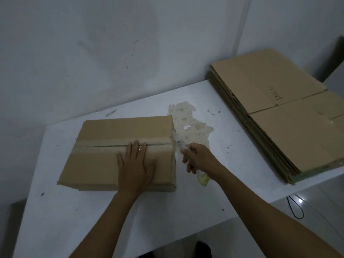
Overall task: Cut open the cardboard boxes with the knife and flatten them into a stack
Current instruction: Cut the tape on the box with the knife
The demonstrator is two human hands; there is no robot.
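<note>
Cardboard box (100, 164), closed, taped seam (104, 144) uppermost, lying on the white table (167, 216); left grip (136, 164) laid flat on its top, fingers straight, tips reaching the seam. Right grip (197, 157) curled round the knife (202, 178), yellow handle end showing below the palm, blade at the seam's right end. Stack of flattened boxes (279, 112) at the table's right end, well apart; pale stain (191, 123) just beyond the box.
</note>
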